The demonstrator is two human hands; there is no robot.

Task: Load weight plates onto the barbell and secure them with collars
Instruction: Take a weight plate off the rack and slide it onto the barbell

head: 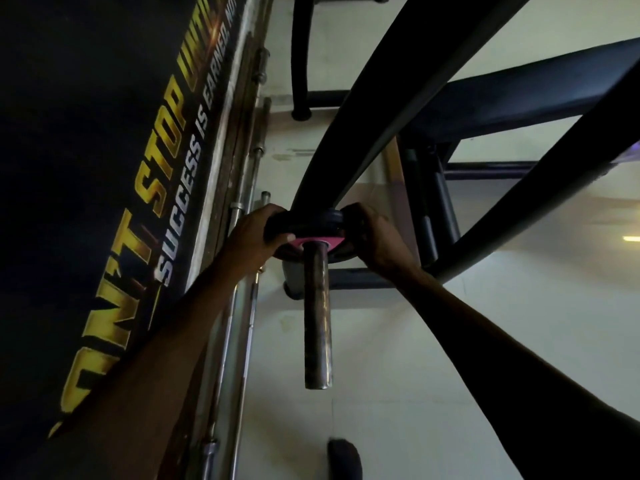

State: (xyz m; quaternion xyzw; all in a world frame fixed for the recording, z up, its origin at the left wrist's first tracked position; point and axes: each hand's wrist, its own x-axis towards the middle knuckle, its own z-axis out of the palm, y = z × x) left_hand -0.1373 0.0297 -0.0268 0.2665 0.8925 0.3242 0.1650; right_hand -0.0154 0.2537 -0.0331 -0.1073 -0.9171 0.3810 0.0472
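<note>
A steel barbell sleeve (317,317) points toward me from the middle of the view. A small black weight plate (308,225) with a pink centre label (332,241) sits on the sleeve's far end, close against the rack. My left hand (256,233) grips the plate's left edge, fingers curled over the rim. My right hand (372,237) holds its right edge the same way. No collar shows on the sleeve, and the rest of the bar is hidden behind the plate.
Black rack uprights (398,81) and a padded bench (540,95) rise behind the plate. Spare bars (242,306) lean along a black wall banner (104,168) with yellow lettering on the left. A shoe tip (344,459) shows at the bottom on the pale floor (415,375).
</note>
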